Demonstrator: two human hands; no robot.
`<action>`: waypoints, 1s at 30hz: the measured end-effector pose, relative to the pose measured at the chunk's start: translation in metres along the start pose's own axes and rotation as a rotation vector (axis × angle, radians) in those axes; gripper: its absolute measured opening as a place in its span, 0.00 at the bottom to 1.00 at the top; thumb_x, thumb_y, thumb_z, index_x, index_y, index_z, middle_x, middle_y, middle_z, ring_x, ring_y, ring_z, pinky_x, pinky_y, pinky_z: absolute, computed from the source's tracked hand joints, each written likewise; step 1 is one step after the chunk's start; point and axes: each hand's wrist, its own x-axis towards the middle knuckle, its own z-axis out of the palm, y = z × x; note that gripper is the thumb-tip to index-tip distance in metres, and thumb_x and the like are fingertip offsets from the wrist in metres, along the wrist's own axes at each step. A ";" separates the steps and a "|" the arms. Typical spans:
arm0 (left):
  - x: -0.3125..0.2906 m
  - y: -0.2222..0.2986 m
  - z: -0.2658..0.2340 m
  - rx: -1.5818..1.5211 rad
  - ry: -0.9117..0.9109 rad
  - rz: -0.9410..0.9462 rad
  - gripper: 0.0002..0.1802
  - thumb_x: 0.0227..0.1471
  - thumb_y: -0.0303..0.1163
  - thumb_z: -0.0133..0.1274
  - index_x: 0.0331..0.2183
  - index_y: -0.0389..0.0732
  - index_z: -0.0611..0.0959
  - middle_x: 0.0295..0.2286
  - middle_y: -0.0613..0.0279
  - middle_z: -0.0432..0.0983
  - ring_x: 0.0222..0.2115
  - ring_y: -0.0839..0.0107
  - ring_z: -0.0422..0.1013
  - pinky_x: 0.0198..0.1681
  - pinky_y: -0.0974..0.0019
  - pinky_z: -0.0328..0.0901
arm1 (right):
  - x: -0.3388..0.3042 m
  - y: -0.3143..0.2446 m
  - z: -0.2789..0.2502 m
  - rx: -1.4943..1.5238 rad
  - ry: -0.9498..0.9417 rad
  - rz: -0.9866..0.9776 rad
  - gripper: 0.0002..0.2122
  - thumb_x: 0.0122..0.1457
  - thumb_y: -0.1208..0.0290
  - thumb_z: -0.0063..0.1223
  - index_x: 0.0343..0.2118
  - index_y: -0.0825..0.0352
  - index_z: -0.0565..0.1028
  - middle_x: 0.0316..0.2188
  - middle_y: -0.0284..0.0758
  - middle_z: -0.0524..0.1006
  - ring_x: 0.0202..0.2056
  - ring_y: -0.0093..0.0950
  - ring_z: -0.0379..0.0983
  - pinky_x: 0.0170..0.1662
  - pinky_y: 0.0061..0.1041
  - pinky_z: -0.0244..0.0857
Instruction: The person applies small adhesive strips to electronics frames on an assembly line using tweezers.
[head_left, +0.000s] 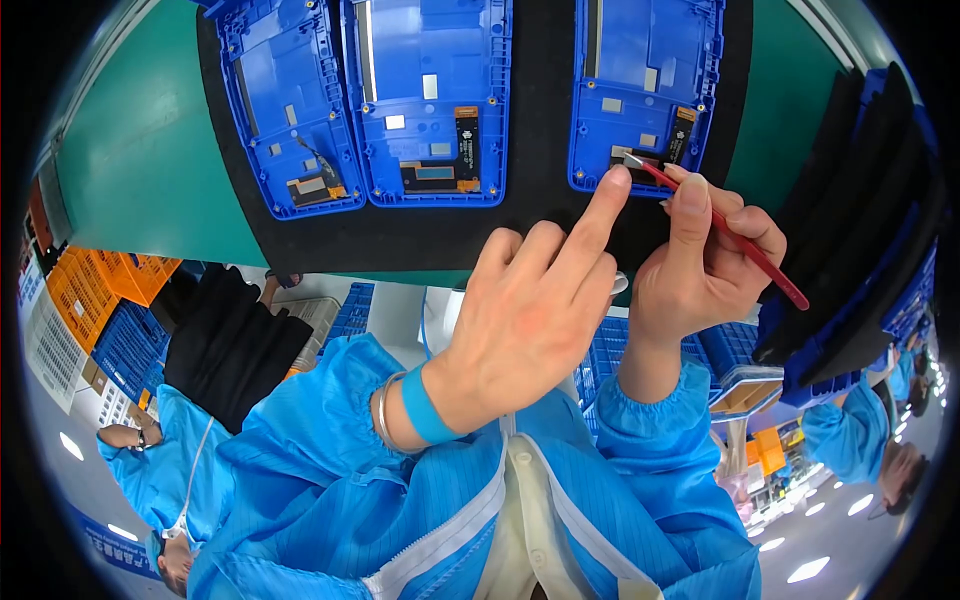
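At the rightmost blue plastic housing (600,128), the right hand (700,262) pinches slim red tweezers (768,266); the left hand (535,315) has fingers apart. Inside, the thin black-and-orange circuit strip (681,146) looks light, bendy, fragile: best held by edges.

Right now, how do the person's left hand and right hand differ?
The left hand extends its index finger toward the rightmost blue plastic housing; the right hand holds red tweezers. The left hand shows its back, the right hand its thumb side. The left hand has a turquoise wristband and silvery bangle at its wrist; the right hand shows neither. Both have light-blue sleeves with gathered cuffs.
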 end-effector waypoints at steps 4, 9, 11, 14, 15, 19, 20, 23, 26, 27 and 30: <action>-0.001 0.004 0.008 -0.009 0.015 -0.019 0.11 0.27 0.24 0.59 0.18 0.38 0.73 0.50 0.53 0.60 0.23 0.68 0.63 0.24 0.69 0.55 | -0.006 0.005 -0.009 0.027 -0.002 -0.010 0.11 0.51 0.84 0.49 0.32 0.68 0.60 0.25 0.46 0.74 0.27 0.29 0.73 0.30 0.17 0.68; 0.000 0.005 -0.007 -0.220 -0.008 -0.090 0.11 0.32 0.24 0.60 0.22 0.38 0.74 0.43 0.53 0.69 0.26 0.70 0.68 0.28 0.69 0.61 | -0.003 -0.008 -0.024 0.112 0.094 0.069 0.07 0.55 0.80 0.43 0.36 0.70 0.60 0.32 0.53 0.71 0.32 0.34 0.73 0.32 0.23 0.70; -0.007 0.006 -0.027 -0.530 -0.078 -0.303 0.11 0.34 0.24 0.60 0.24 0.37 0.75 0.39 0.55 0.72 0.27 0.73 0.70 0.28 0.72 0.63 | 0.000 -0.029 -0.042 0.261 -0.058 0.164 0.07 0.56 0.78 0.42 0.36 0.70 0.60 0.32 0.52 0.71 0.31 0.33 0.72 0.35 0.24 0.69; -0.015 0.004 -0.046 -0.896 -0.175 -0.530 0.11 0.38 0.24 0.60 0.29 0.35 0.77 0.25 0.63 0.76 0.26 0.81 0.70 0.28 0.79 0.65 | 0.003 -0.059 -0.049 0.269 -0.147 0.298 0.13 0.50 0.79 0.52 0.35 0.66 0.59 0.29 0.49 0.74 0.30 0.30 0.73 0.31 0.22 0.70; -0.017 0.003 -0.048 -0.953 -0.192 -0.571 0.11 0.37 0.24 0.61 0.28 0.35 0.77 0.24 0.63 0.76 0.25 0.80 0.70 0.27 0.78 0.65 | 0.004 -0.064 -0.053 0.233 -0.241 0.320 0.14 0.49 0.79 0.52 0.34 0.66 0.59 0.29 0.48 0.74 0.29 0.30 0.73 0.32 0.22 0.69; -0.024 0.001 -0.055 -1.005 -0.192 -0.641 0.12 0.35 0.26 0.63 0.26 0.36 0.78 0.22 0.64 0.75 0.23 0.80 0.70 0.25 0.78 0.64 | 0.004 -0.082 -0.048 0.127 -0.379 0.364 0.15 0.47 0.81 0.54 0.33 0.66 0.60 0.27 0.46 0.75 0.29 0.28 0.73 0.34 0.21 0.68; -0.025 0.000 -0.057 -1.026 -0.214 -0.668 0.12 0.34 0.26 0.63 0.26 0.37 0.78 0.21 0.64 0.75 0.22 0.80 0.70 0.24 0.78 0.63 | 0.003 -0.083 -0.046 0.101 -0.404 0.386 0.15 0.46 0.82 0.55 0.33 0.66 0.60 0.27 0.46 0.75 0.29 0.28 0.73 0.34 0.21 0.68; -0.029 -0.007 -0.062 -0.964 -0.216 -0.657 0.12 0.34 0.29 0.63 0.25 0.37 0.78 0.20 0.64 0.75 0.21 0.80 0.70 0.24 0.78 0.63 | 0.001 -0.086 -0.036 0.075 -0.461 0.441 0.15 0.45 0.85 0.54 0.33 0.67 0.61 0.25 0.44 0.74 0.29 0.29 0.74 0.34 0.21 0.69; -0.031 -0.015 -0.067 -0.958 -0.244 -0.659 0.13 0.33 0.30 0.64 0.24 0.37 0.78 0.20 0.64 0.75 0.21 0.80 0.70 0.24 0.78 0.63 | -0.007 -0.087 -0.024 0.124 -0.446 0.507 0.14 0.45 0.86 0.53 0.32 0.68 0.61 0.24 0.43 0.73 0.28 0.29 0.74 0.32 0.21 0.69; -0.032 -0.017 -0.067 -0.961 -0.240 -0.664 0.13 0.33 0.30 0.64 0.24 0.37 0.78 0.20 0.64 0.75 0.21 0.80 0.70 0.24 0.78 0.63 | -0.008 -0.087 -0.021 0.123 -0.452 0.509 0.14 0.45 0.86 0.53 0.32 0.68 0.61 0.24 0.43 0.73 0.28 0.29 0.74 0.32 0.21 0.69; -0.036 -0.022 -0.070 -0.981 -0.216 -0.660 0.12 0.33 0.29 0.63 0.24 0.36 0.78 0.20 0.63 0.75 0.20 0.79 0.70 0.23 0.78 0.63 | -0.010 -0.087 -0.015 0.051 -0.477 0.510 0.14 0.45 0.88 0.53 0.32 0.69 0.61 0.24 0.42 0.73 0.28 0.28 0.74 0.31 0.20 0.69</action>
